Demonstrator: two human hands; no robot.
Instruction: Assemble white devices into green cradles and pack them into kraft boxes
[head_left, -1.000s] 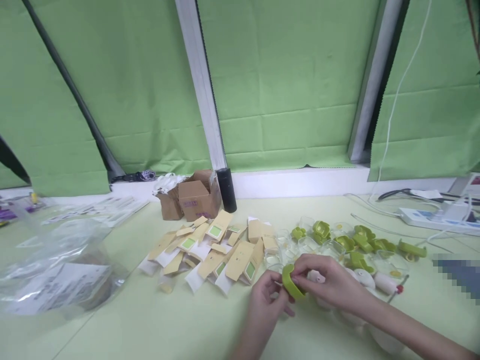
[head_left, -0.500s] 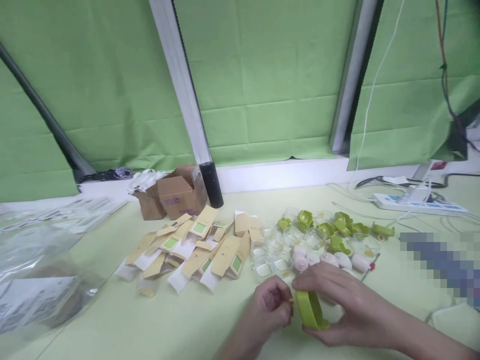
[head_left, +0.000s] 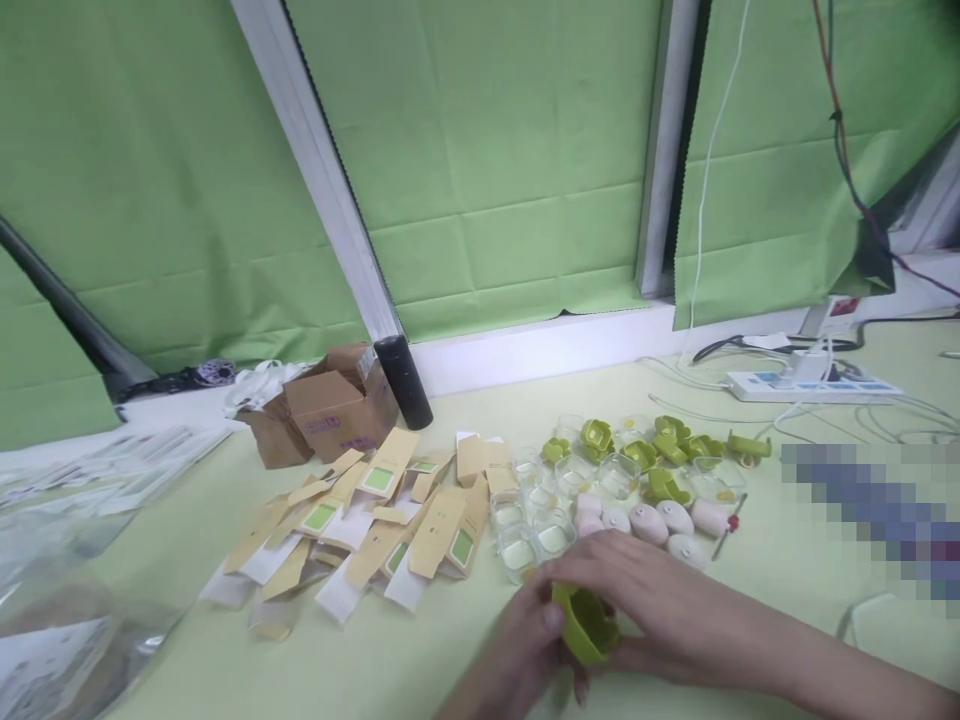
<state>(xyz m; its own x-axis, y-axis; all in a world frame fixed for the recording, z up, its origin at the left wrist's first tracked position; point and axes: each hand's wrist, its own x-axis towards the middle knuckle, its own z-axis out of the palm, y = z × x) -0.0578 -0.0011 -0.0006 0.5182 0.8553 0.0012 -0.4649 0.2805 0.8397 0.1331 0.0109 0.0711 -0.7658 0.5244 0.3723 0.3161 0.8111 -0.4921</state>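
A hollow olive-green plastic cup (head_left: 587,628) is tilted between my two hands, its open side facing right. My right hand (head_left: 667,605) is closed round it, fingers over the top and thumb below. On its left side, my left hand (head_left: 517,640) is closed with the thumb against the cup's edge; its other fingers are partly hidden. Whether a small piece is also in the left fingers cannot be seen. Just beyond my hands lie several pale pink rounded pieces (head_left: 648,523), clear plastic cases (head_left: 517,550) and more green plastic parts (head_left: 597,438). A screwdriver with a red part (head_left: 733,522) lies beside the pink pieces.
Folded kraft cartons (head_left: 375,525) are heaped left of centre. Behind them stand a brown cardboard box (head_left: 341,405) and a black cylinder (head_left: 405,383). A clear plastic bag (head_left: 67,640) lies at the left. At the back right is a white power strip (head_left: 810,387) with cables.
My left hand has moved right and now meets the green cup; before, it pinched a tiny yellowish piece apart from it. The cup has shifted left and turned. The view has tilted and shifted right.
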